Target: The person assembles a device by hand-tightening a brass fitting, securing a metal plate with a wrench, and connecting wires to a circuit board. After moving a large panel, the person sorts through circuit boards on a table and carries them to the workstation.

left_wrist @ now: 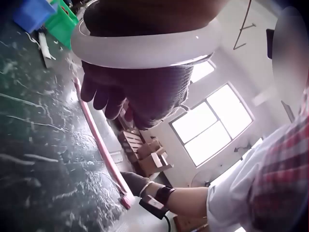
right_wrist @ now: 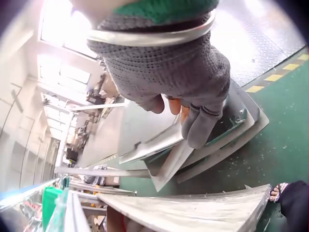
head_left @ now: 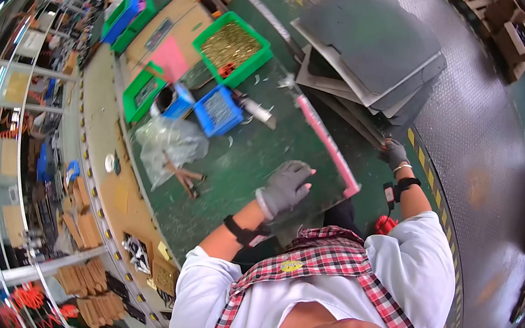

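My left hand, in a grey glove with bare fingertips showing, is over the near part of the green tabletop. Its fingers bend loosely with nothing between them; in the left wrist view the same hand hangs above the table's pink edge strip. Out to the right, my gloved right hand is at the near corner of a stack of grey panels. From the right wrist, its fingers point down and overlap the panel edges; I cannot tell whether they grip one.
On the table are a green bin of brass-coloured small parts, a blue bin of grey parts, a clear plastic bag and several brown strips. A pink strip lines the right edge. A conveyor line runs along the left.
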`<state>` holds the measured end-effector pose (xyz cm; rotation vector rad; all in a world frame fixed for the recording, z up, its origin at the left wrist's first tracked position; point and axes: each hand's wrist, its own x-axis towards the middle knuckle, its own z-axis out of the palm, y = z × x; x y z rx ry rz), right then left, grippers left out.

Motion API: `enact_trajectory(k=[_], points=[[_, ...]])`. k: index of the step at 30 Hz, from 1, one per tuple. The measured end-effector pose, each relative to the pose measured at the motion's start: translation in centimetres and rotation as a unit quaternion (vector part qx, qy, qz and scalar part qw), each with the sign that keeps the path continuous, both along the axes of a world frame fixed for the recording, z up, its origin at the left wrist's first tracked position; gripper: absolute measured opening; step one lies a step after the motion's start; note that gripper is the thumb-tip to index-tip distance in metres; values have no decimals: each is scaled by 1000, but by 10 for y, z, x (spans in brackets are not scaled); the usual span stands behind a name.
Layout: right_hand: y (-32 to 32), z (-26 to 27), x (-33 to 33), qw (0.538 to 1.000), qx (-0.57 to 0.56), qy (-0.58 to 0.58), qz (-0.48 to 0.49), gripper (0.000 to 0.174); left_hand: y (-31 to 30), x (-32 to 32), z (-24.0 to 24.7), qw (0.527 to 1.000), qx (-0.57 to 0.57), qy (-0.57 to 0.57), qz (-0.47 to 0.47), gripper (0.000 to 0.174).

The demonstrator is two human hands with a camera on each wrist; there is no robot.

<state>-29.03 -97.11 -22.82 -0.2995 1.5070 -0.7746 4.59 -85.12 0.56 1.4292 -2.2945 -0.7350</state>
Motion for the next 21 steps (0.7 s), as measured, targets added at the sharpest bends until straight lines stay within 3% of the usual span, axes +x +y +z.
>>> enact_trajectory(k=[5,7,9,11,14,17,19,21], points=[[-64,-72,4,997,30,-45,-49,24,-138,-54,-78,990,-30,-112,-81,30],[-95,-93,11,989,53,-86,-109,23,-167,-47,-108,991,-50,-116,-48,24],[-132,-103,21,960,98,-168,-201,22,-183,-48,-98,970,99,-220,-29,19],[-162,-114,34,949,87,-192,-235,26,-175,-39,-108,991,-29,-128,-10,16],[-203,-167,57,906,91,-264,-319,33,-182,-40,-102,996,-34,-79,-15,17],[-244,-184,78,903,64,-214,-368,36,-186,-37,-102,997,2,-76,-29,14],[-248,-237,64,950,34,-110,-291,25,-187,-37,-100,997,21,-62,-34,14],[-252,-225,38,928,67,-56,-361,18,-186,-39,-103,997,12,-69,-39,15]])
